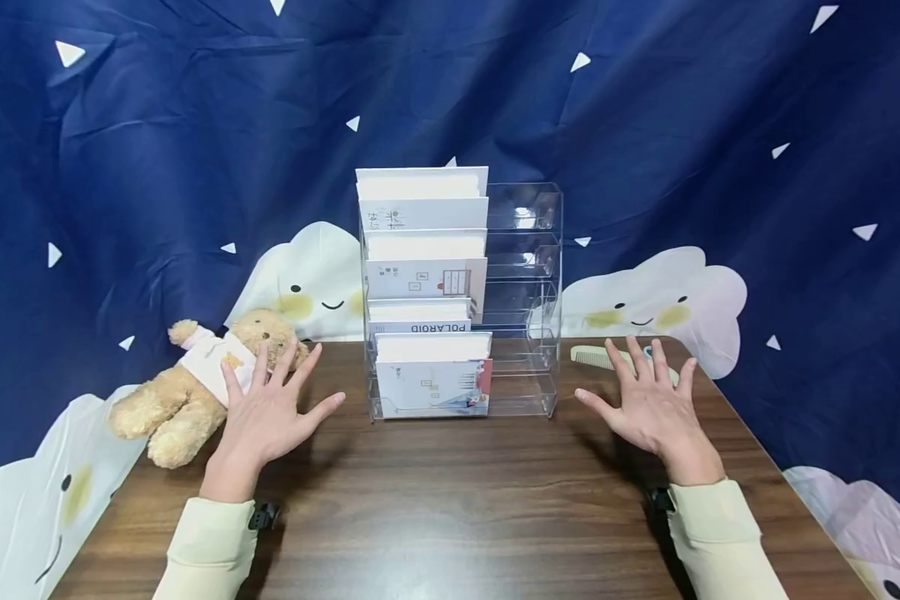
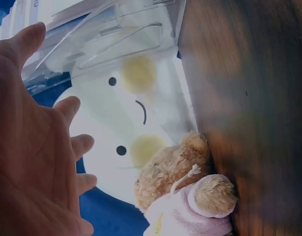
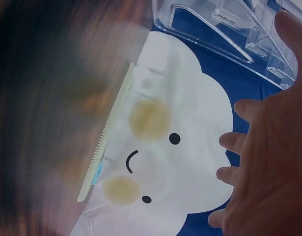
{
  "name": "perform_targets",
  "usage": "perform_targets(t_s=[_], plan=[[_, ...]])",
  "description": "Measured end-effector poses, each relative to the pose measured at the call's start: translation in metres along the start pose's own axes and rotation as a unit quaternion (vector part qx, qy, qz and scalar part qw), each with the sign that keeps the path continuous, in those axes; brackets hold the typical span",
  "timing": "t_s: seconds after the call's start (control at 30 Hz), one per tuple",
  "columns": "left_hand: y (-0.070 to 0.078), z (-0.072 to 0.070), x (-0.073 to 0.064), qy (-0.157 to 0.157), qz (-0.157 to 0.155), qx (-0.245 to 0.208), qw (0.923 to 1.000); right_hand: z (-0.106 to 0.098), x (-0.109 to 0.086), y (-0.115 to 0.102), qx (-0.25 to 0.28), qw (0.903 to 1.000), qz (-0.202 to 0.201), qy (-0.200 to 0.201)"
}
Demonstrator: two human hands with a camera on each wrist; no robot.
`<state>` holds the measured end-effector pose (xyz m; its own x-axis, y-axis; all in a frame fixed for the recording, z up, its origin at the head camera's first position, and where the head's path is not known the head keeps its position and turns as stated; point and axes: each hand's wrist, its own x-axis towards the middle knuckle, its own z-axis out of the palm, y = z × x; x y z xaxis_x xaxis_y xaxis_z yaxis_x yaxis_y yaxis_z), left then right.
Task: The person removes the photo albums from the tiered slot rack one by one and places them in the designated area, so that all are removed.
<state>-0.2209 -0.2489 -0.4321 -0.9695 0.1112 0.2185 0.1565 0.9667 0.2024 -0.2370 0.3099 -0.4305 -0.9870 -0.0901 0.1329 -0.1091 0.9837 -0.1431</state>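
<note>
My left hand (image 1: 270,417) has its fingers spread over the table, overlapping the teddy bear (image 1: 187,392) in the head view. The bear wears a white top and lies at the left; the left wrist view shows its head and arm (image 2: 217,196). My right hand (image 1: 652,408) also spreads its fingers, holding nothing. Beyond its fingertips lies a pale green comb (image 1: 592,357), seen edge-on in the right wrist view, with a small blue thing (image 3: 97,173) beside it. Between the hands stands a clear tiered rack (image 1: 525,406), its left half filled with white books (image 1: 427,387).
The brown wooden table (image 1: 450,500) ends at a dark blue curtain (image 1: 450,83) printed with white triangles and smiling clouds. One book in the rack reads POLAROID; the rack's right half shows bare clear shelves (image 1: 525,258).
</note>
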Motion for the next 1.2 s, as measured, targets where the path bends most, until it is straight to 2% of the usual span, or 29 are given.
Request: perform_targets(t_s=[0.23,0.37,0.53,0.67,0.77,0.83,0.9,1.0,1.1,1.2], plan=[[-0.005,0.005,-0.008,-0.001,0.000,0.006,1.0000,-0.001,0.004,-0.002,0.007,1.0000,-0.001,-0.003],[-0.008,0.006,-0.011,0.009,0.004,0.022,0.9997,-0.003,0.006,0.000,0.003,1.0000,-0.003,-0.002],[-0.008,-0.002,-0.009,0.021,0.010,0.040,0.9989,-0.013,0.006,0.002,-0.006,1.0000,-0.003,-0.003],[-0.006,-0.004,-0.006,0.024,0.019,0.022,0.9993,-0.024,0.005,0.001,0.000,0.9996,-0.026,0.012],[-0.004,0.002,-0.001,0.025,0.038,-0.024,0.9987,-0.028,0.003,-0.003,0.037,0.9950,-0.073,0.058],[-0.001,0.007,0.004,0.022,0.053,-0.067,0.9961,-0.029,0.001,-0.010,0.076,0.9866,-0.107,0.096],[0.002,0.013,0.010,0.015,0.065,-0.116,0.9910,-0.028,0.000,-0.021,0.122,0.9754,-0.134,0.125],[0.007,0.023,0.018,0.009,0.064,-0.188,0.9801,-0.023,0.003,-0.041,0.176,0.9605,-0.155,0.150],[0.011,0.032,0.025,-0.002,0.042,-0.261,0.9644,-0.015,0.009,-0.063,0.235,0.9503,-0.150,0.139],[0.014,0.040,0.031,-0.023,0.022,-0.317,0.9480,-0.006,0.019,-0.081,0.321,0.9330,-0.125,0.104]])
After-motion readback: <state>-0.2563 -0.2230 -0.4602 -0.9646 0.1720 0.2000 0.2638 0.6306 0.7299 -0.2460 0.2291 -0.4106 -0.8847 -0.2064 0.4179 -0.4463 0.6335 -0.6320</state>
